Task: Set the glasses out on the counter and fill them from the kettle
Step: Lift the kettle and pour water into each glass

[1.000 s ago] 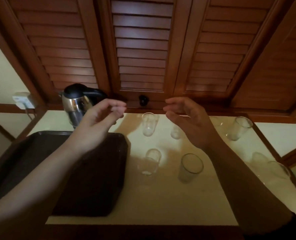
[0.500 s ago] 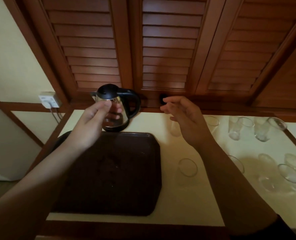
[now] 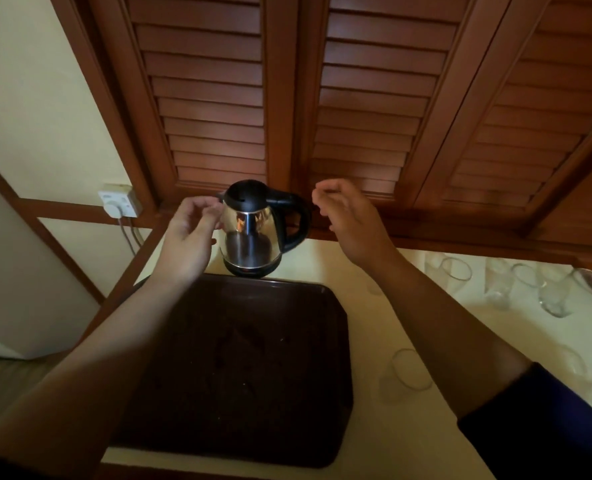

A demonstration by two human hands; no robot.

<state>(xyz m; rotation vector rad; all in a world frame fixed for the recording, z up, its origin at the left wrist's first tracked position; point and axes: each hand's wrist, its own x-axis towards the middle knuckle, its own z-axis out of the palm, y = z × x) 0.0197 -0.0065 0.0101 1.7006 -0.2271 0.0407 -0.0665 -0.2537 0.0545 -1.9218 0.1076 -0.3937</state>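
A steel kettle (image 3: 253,237) with a black lid and handle stands at the back of the pale counter (image 3: 374,438), just behind a dark tray (image 3: 239,368). My left hand (image 3: 188,233) hovers just left of the kettle's body, fingers loosely curled, holding nothing. My right hand (image 3: 350,216) hangs just right of the black handle, fingers relaxed, not touching it. Several clear glasses stand on the counter to the right, among them one near the tray (image 3: 407,374) and a row at the back (image 3: 455,271).
Louvred wooden doors (image 3: 322,98) rise behind the counter. A wall socket (image 3: 119,204) with a plugged cable sits left of the kettle. More glasses (image 3: 554,299) crowd the right edge of the view.
The view has swung left, so the kettle now sits between my two hands and the glasses have slid to the right edge. Both hands have drawn closer to the kettle.
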